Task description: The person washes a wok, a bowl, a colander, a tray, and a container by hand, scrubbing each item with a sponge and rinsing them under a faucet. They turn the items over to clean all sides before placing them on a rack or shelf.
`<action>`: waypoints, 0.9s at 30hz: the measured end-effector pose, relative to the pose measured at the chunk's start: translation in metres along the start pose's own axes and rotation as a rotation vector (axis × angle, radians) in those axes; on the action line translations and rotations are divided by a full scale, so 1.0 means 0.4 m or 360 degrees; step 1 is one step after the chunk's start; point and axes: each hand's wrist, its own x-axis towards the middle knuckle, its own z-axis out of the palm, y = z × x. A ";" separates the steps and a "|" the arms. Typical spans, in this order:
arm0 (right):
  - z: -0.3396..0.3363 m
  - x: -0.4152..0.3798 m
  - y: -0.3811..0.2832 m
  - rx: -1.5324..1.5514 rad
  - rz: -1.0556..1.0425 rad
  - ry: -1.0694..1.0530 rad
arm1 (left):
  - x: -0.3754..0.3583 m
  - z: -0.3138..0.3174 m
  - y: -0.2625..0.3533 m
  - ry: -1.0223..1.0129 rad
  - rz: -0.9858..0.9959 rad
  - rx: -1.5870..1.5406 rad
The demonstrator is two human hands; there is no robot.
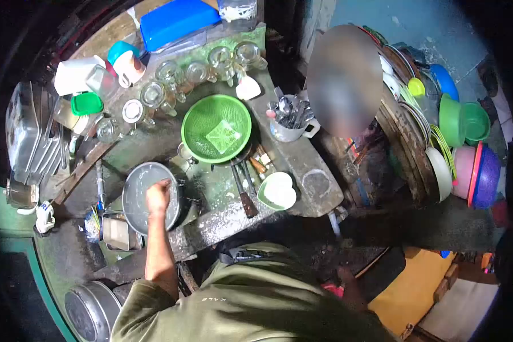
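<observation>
My left hand [158, 196] reaches down into a round grey basin [132, 199], fingers curled together near its right side. What those fingers hold, if anything, I cannot tell. Low at the right of my body, my right hand [349, 282] is in shadow beside a small pinkish-red thing [333, 290], its fingers not clear. Right of the basin stands a green colander [191, 134] with a square pattern in its bottom. Dark-handled utensils [248, 204] lie below the colander, next to a pale green heart-shaped dish [278, 191].
Glass mugs [153, 94] line the counter's back, near a blue lid [179, 23]. A white container of cutlery [288, 132] stands right of the colander. Plates and bowls [439, 171] fill a rack at right. A metal pot [85, 313] sits lower left. A blurred oval covers the upper middle.
</observation>
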 end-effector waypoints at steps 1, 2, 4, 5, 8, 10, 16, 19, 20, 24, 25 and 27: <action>0.010 0.009 0.006 -0.0014 -0.0002 -0.0015 | 0.004 0.007 0.076 0.0081 0.0193 -0.0118; 0.016 0.017 0.008 -0.0026 -0.0011 -0.0028 | 0.017 0.004 0.164 0.0204 0.0310 -0.0383; 0.024 0.028 0.021 -0.0094 -0.0038 -0.0062 | 0.029 -0.005 0.332 0.0202 0.0252 -0.1101; 0.024 0.039 0.023 -0.0144 -0.0063 -0.0079 | 0.047 -0.006 0.419 0.0103 0.0084 -0.1560; 0.015 0.064 0.033 -0.0528 -0.0250 -0.0139 | 0.095 -0.028 0.687 -0.0022 0.0139 -0.2051; 0.017 0.076 0.037 -0.0811 -0.0384 -0.0159 | 0.127 -0.001 0.810 -0.0140 0.0376 -0.2064; 0.073 0.106 0.088 0.0071 -0.0028 0.0013 | 0.230 0.216 0.930 -0.0268 0.0797 -0.0865; 0.046 0.098 0.053 -0.0004 -0.0086 -0.0062 | 0.170 0.179 0.961 -0.0123 0.0918 -0.0346; 0.026 0.116 0.035 -0.0027 -0.0125 -0.0088 | 0.127 0.135 0.949 -0.0047 0.0883 -0.0439; -0.083 0.190 -0.120 -0.0044 -0.0204 -0.0174 | 0.009 0.098 0.829 -0.0139 0.1052 -0.0805; -0.117 0.205 -0.174 -0.0043 -0.0221 -0.0181 | -0.026 0.112 0.772 -0.0177 0.1078 -0.0972; -0.166 0.233 -0.296 -0.0015 -0.0272 -0.0176 | -0.092 0.143 0.605 -0.0299 0.0889 -0.0965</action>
